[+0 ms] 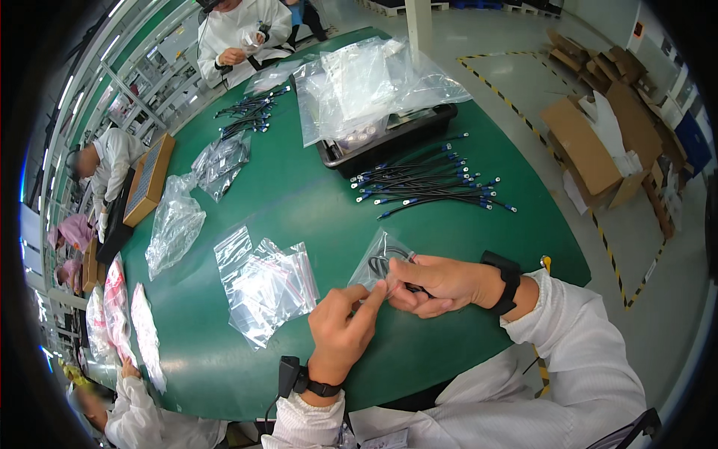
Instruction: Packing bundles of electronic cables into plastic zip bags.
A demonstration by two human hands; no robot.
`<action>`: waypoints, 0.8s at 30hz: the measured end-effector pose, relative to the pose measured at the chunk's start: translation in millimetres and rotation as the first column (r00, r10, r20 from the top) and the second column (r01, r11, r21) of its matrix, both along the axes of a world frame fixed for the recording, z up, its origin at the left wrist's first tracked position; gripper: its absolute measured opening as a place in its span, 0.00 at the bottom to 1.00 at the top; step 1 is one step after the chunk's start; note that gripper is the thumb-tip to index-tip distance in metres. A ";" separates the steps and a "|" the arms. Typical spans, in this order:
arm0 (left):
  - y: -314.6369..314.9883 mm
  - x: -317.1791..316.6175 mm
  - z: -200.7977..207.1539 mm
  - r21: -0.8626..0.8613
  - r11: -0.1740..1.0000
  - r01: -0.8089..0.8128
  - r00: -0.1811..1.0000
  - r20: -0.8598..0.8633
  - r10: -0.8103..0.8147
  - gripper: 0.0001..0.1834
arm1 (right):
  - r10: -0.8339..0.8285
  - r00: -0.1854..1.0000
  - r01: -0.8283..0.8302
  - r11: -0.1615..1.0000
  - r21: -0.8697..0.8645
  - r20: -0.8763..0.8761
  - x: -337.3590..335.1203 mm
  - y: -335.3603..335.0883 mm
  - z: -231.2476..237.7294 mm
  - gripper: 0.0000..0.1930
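Near the front edge of the green table, my right hand [449, 280] is closed around a coiled black cable [379, 263]. Part of that coil shows through a small clear plastic bag [365, 274]. Thumb and forefinger of my left hand [344, 325] pinch the bag's edge, right beside the right fingertips. How far the cable lies inside the bag is hidden by my fingers. Left of my hands lies a pile of flat clear zip bags [271, 288]. Beyond them, several black cables with blue-sleeved ring terminals [430, 179] are spread in a loose bundle.
A black bin [389, 142] topped with large plastic bags [359, 78] stands behind the cables. More cables [250, 114], crumpled plastic [176, 224] and bagged parts [221, 165] lie toward the far left. Co-workers sit along the left and far sides. Cardboard boxes [587, 142] stand on the right floor.
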State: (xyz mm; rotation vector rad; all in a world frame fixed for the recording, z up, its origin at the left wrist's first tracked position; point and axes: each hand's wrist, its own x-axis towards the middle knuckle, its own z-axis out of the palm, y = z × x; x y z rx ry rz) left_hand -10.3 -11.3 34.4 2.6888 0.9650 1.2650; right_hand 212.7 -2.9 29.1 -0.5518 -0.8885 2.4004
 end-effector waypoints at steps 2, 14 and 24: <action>0.9 1.7 1.1 -0.036 0.999 0.020 0.996 0.087 -0.017 0.17 | -0.010 1.000 0.011 0.998 -0.054 0.006 -0.6 -0.2 8.6 0.32; -7.5 17.3 -10.2 -0.669 0.099 0.737 0.545 0.674 0.499 0.28 | 0.177 0.982 -0.178 0.984 -0.010 -0.064 -5.7 -10.0 3.0 0.35; -11.4 15.6 -19.8 -0.515 0.009 0.857 0.444 0.748 0.493 0.20 | 0.290 0.949 -0.291 0.957 -0.011 0.121 -16.9 -15.5 6.7 0.30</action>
